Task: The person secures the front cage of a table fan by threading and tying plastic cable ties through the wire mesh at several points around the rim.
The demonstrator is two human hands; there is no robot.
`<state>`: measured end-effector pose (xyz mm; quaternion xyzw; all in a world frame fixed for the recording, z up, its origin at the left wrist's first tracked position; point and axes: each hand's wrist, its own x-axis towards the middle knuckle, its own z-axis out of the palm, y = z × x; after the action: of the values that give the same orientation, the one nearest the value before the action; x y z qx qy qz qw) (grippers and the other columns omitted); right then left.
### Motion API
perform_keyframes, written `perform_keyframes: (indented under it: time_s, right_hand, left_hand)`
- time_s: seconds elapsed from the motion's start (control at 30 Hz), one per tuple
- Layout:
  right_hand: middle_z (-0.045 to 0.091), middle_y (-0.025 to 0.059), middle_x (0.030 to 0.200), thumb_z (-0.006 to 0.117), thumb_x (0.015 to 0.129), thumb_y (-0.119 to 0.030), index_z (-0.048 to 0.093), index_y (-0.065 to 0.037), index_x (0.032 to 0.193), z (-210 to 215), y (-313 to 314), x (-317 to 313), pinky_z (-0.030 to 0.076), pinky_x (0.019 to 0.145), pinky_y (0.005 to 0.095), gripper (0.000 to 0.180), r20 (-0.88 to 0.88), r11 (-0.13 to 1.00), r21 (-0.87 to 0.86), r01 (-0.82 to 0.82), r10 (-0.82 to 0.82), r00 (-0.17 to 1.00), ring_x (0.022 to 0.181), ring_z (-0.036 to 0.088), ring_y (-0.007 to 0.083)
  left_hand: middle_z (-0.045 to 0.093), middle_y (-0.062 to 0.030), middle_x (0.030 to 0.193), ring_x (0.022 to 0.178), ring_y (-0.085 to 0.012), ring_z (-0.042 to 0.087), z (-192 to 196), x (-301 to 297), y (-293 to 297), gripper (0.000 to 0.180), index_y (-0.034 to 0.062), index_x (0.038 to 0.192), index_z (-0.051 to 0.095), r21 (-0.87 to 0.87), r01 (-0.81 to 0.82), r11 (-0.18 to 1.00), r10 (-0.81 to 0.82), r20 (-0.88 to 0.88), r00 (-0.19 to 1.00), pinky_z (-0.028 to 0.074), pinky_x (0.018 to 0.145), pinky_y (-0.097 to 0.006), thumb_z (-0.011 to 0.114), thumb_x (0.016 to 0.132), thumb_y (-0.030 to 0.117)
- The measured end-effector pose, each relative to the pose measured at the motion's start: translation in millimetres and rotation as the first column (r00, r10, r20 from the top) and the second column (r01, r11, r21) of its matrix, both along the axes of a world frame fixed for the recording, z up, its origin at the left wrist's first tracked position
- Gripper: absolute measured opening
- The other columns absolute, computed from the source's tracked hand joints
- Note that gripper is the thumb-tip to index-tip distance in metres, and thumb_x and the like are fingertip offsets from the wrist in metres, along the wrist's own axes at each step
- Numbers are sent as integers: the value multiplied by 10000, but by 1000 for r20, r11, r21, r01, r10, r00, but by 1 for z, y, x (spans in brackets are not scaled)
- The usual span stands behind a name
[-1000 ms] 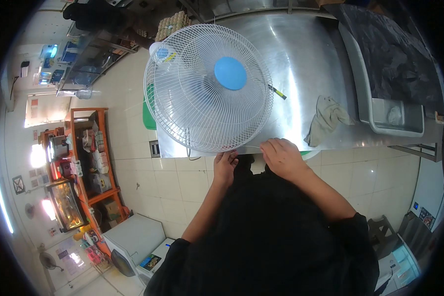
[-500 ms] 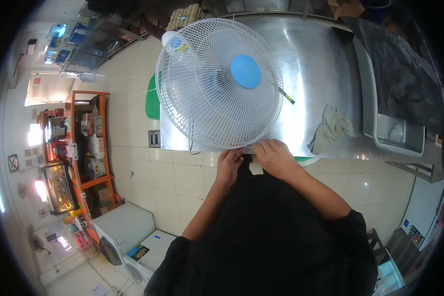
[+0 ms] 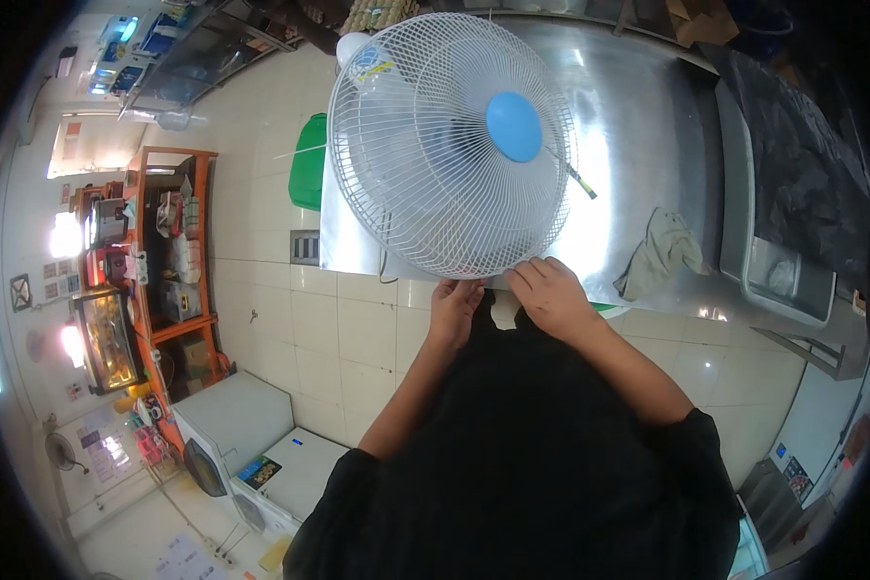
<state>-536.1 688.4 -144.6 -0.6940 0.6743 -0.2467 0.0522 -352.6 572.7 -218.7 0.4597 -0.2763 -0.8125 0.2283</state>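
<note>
A fan (image 3: 451, 145) with a white wire guard and a blue centre cap (image 3: 514, 127) rests on the steel table (image 3: 638, 106), its guard facing up and tilted. At the guard's near rim are both my hands. My left hand (image 3: 456, 314) has its fingers closed at the rim from below, the fingertips partly hidden. Just to its right, my right hand (image 3: 556, 298) bends its fingers over the rim's edge, thumb out of sight. Whether a small clip sits between them cannot be made out. A small yellow-black strip (image 3: 582, 184) sticks out past the guard's right side.
Right of the fan lies a crumpled beige cloth (image 3: 661, 253). Farther right stands a grey tub (image 3: 793, 290) with black plastic sheeting (image 3: 793, 145) over it. Egg trays (image 3: 379, 14) are beyond the fan. A green object (image 3: 308, 164) shows at the table's left edge.
The fan has shifted slightly right and away, its cap moving more than the table around it. Both my hands stay at the near rim. The whole view has swung a little.
</note>
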Motion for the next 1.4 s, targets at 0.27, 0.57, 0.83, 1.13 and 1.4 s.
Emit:
perform_keyframes:
  time_s: [0.27, 0.57, 0.83, 1.13, 1.4]
  right_hand:
    - [617, 62, 978, 592, 822, -142, 637, -27, 1077, -9, 1, 7, 481, 801, 351, 283, 37, 1000, -19, 21, -20, 999, 919, 603, 225]
    - [649, 71, 925, 678, 826, -65, 653, -40, 999, -16, -5, 19, 521, 708, 370, 177, 173, 992, -78, 97, -82, 981, 824, 634, 245]
    - [688, 98, 865, 728, 846, -38, 682, -20, 966, -26, -7, 35, 535, 634, 334, 129, 407, 961, 80, 264, -273, 872, 728, 662, 231]
    - [718, 60, 874, 703, 875, -46, 685, 22, 970, -21, -13, 44, 469, 601, 216, 117, 706, 705, 677, 211, -703, 84, 732, 639, 89]
    - [679, 37, 882, 698, 855, -33, 663, 6, 1010, -24, -18, 25, 449, 637, 216, 163, 625, 624, 781, 34, -779, -49, 762, 617, 98]
  left_hand:
    - [677, -65, 1086, 995, -165, 652, 5, 2, 0, 187, 18, 1136, 600, -50, 180, 982, -174, 102, 979, 514, 828, -281, 631, 993, 134]
    - [683, -59, 949, 868, -134, 633, -18, 10, 17, 147, -4, 1045, 639, -432, 353, 830, -287, 213, 934, 511, 759, -310, 692, 943, 88]
    - [681, -80, 826, 722, -132, 646, 2, 4, 16, 90, -11, 934, 658, -547, 513, 662, -319, 414, 853, 511, 648, -280, 703, 879, 43]
    - [691, -39, 937, 877, -89, 640, -2, 10, 18, 83, -6, 995, 654, -231, 230, 945, -257, -95, 962, 507, 808, -245, 684, 919, 7]
    - [724, -76, 995, 913, -114, 658, -4, 10, 5, 177, -9, 1058, 696, -99, 190, 977, -206, -186, 961, 506, 834, -255, 737, 900, 61]
